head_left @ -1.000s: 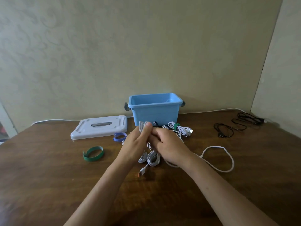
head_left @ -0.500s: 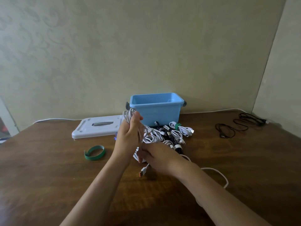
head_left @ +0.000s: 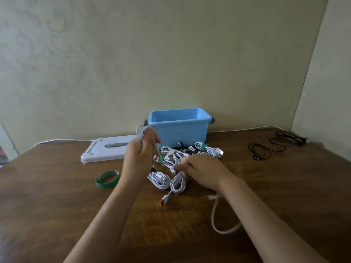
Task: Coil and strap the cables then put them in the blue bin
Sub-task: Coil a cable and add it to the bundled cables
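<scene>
One cable in work: white cable [head_left: 147, 130], loops bunched at top of left fist, raised above the table in front of the blue bin; the strand drops from the fist toward the pile.
Left hand [head_left: 139, 155]: fingers clenched round the loops, probably pinning the coil so it can't spring open while more is wound on.
Right hand [head_left: 203, 171]: low over the pile, looks to be feeding the next stretch; blurred, so can't tell if the fingers are pinching cable or just curled.
Free tail: white tail [head_left: 218, 221] curves on the table under the right forearm, so the coil looks unfinished.
Pile: white coiled cables [head_left: 171, 168] heaped just in front of the bin, at least one bound with a green strap [head_left: 204, 146]; none in the bin yet as far as visible.
Blue bin [head_left: 180, 128]: open, upright at back of table; visible inside shows nothing, floor mostly hidden.
Lid: white lid [head_left: 106, 149] flat to the bin's left, off so drops go straight in.
Spare strap: green hook-and-loop strap [head_left: 107, 179] near the left forearm, within reach for binding.
Black cables [head_left: 273, 145]: loose, far right, well apart.
</scene>
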